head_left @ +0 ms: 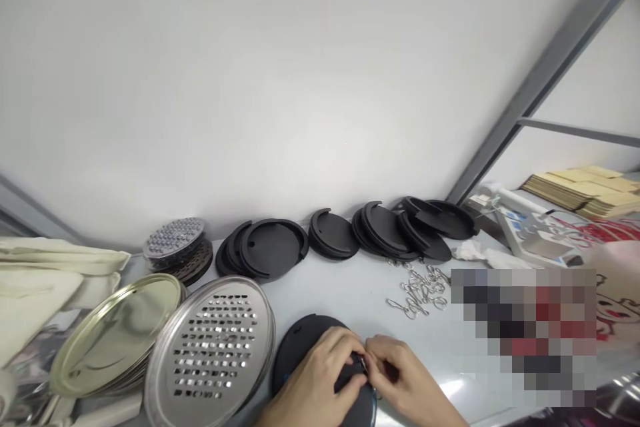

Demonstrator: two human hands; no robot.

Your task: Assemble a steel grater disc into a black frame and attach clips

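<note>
A black round disc (295,343) with a small hole lies low in front of me. My left hand (323,373) rests over it, its fingers and thumb curled in at the disc's right edge. There my right hand (397,373) pinches a small shiny metal piece (363,365), mostly covered by the fingertips, so its exact shape is unclear. Close on the left leans an oval metal grater plate (216,343) with rows of raised slots. Beyond my right hand lies a loose heap of small metal ring clips (420,292).
Black round trays (275,247) stand in overlapping groups along the wall. At left are gold-toned oval plates (120,333), smaller grater discs (175,240) and cream cloth bags (30,293). Right are yellowish cardboard stacks (585,190), a grey metal post (540,80) and a blurred-out patch.
</note>
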